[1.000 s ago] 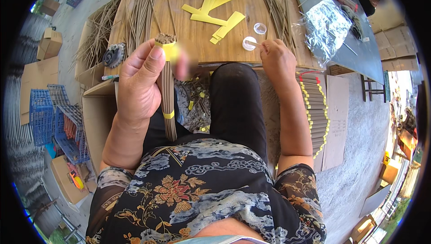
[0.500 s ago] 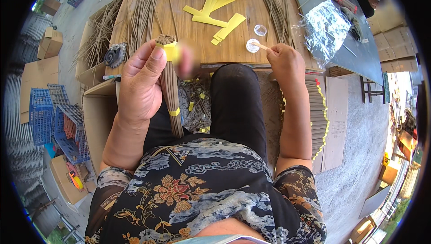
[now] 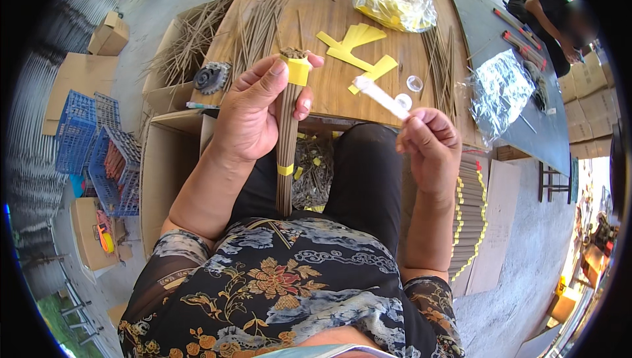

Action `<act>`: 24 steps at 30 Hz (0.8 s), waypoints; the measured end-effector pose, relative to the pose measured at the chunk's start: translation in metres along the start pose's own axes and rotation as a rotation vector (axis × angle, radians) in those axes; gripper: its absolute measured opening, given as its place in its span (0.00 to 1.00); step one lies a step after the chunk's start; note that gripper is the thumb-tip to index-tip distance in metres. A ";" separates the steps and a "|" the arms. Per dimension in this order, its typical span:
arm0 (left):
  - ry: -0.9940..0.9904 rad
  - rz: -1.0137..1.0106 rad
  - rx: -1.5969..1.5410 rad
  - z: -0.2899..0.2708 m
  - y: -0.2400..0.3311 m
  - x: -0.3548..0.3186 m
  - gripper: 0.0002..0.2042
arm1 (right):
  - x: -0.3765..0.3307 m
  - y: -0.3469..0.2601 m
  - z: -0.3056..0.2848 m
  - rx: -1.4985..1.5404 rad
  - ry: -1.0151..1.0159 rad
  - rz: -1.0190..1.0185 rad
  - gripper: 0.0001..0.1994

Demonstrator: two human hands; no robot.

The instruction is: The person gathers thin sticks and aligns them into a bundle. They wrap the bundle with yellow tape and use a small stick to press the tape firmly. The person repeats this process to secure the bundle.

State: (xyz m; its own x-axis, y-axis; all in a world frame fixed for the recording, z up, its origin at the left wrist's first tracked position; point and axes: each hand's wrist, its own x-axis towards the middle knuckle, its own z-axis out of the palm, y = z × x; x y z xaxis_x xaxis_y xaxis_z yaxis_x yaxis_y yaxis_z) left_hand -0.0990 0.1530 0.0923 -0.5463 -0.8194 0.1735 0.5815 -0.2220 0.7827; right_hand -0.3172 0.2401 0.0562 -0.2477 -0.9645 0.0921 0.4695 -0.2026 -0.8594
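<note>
My left hand [image 3: 253,111] is closed round the top of a bundle of brown incense sticks [image 3: 285,131]. A yellow paper band [image 3: 298,71] wraps the bundle near its upper end, and a second, narrower one circles it lower down. Between thumb and fingers my right hand [image 3: 431,147] pinches a small flat stick [image 3: 382,99], its far tip coated in whitish paste. Behind that stick a small round white pot [image 3: 403,102] stands on the wooden table [image 3: 322,12]. A clear round lid [image 3: 414,83] lies beside the pot. Yellow paper strips [image 3: 359,52] are spread beyond.
Loose sticks [image 3: 260,25] lie on the table's left, and a plastic bag of yellow paper [image 3: 395,2] sits at the back. Banded bundles [image 3: 469,216] are stacked by my right arm. Crumpled silver wrapping [image 3: 503,84] lies right, near another person [image 3: 546,19]. A cardboard box [image 3: 171,180] stands left.
The flat stick has been lifted out of the white pot and swung leftward, paste on its tip. The left hand still holds the bundle, now more upright. The view has shifted.
</note>
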 end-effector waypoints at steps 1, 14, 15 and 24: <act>-0.008 0.002 -0.015 0.000 0.001 -0.001 0.11 | 0.000 0.001 0.010 0.013 -0.030 -0.004 0.04; -0.088 0.009 -0.079 0.002 0.006 -0.009 0.13 | 0.006 0.014 0.047 0.090 -0.201 0.093 0.05; -0.099 0.014 -0.088 0.001 0.005 -0.010 0.13 | 0.006 0.014 0.049 0.088 -0.210 0.099 0.05; -0.101 0.018 -0.087 -0.003 0.008 -0.012 0.14 | 0.005 0.018 0.057 0.123 -0.273 0.159 0.05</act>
State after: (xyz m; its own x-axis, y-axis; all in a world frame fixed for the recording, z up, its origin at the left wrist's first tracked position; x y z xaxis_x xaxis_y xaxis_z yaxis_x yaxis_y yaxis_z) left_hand -0.0858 0.1589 0.0949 -0.5906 -0.7672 0.2502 0.6394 -0.2558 0.7251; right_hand -0.2618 0.2225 0.0698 0.0651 -0.9921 0.1072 0.5870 -0.0488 -0.8081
